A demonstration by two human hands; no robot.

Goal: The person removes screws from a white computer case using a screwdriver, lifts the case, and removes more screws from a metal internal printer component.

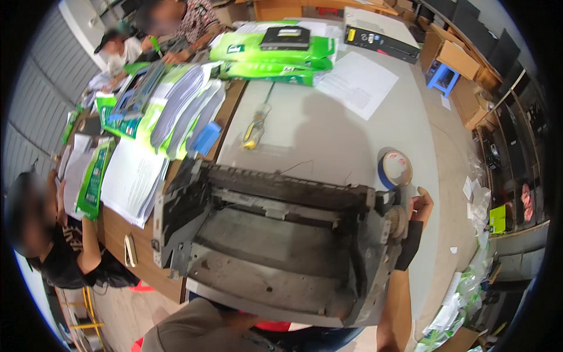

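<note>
A large dark grey printer chassis (252,246), an open boxy frame with dusty inner plates, sits tilted at the table's near edge, right in front of me. White gears (397,223) show on its right side wall. My right hand (420,205) grips that side from outside, fingers bent behind the wall; a black band (409,246) wraps the wrist. My left hand does not show; the chassis and a grey sleeve (187,328) fill the area where it could be. A roll of tape (396,169) stands just beyond my right hand.
A yellow-handled screwdriver (253,132) lies beyond the chassis. Paper stacks (132,179) and green paper packs (270,53) line the left and far side. A white-and-black machine (378,35) stands far right. People (91,246) sit at left; plastic litter (451,317) covers the right floor.
</note>
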